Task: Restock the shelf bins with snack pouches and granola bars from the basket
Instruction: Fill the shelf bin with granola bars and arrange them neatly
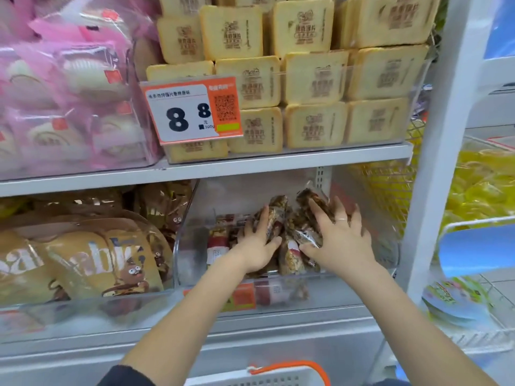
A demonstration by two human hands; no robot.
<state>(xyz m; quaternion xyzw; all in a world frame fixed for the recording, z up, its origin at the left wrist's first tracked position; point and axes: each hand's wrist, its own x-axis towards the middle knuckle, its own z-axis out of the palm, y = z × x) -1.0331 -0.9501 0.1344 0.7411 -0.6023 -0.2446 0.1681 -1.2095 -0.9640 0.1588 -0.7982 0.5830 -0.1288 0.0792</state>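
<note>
Nearest the lens, at the bottom edge of the frame, sat the white basket (pixel 267 378) with its orange handle (pixel 303 369). Above it both forearms reached into the clear shelf bin (pixel 195 263) at lower centre. Inside, the left hand (pixel 257 246) had its fingers and thumb curled round a granola bar (pixel 276 215) standing on end. Just to the right, the right hand (pixel 338 240), a ring on one finger, lay with fingers spread and the thumb tucked under a clump of granola bars (pixel 309 218), clasping them against the pile. At lower left, brown snack pouches (pixel 92 263) filled the neighbouring bin. On the shelf above, cream toast-shaped packs (pixel 315 79) were stacked behind an orange price tag (pixel 192 110), and pink packets (pixel 55 93) occupied the upper left.
</note>
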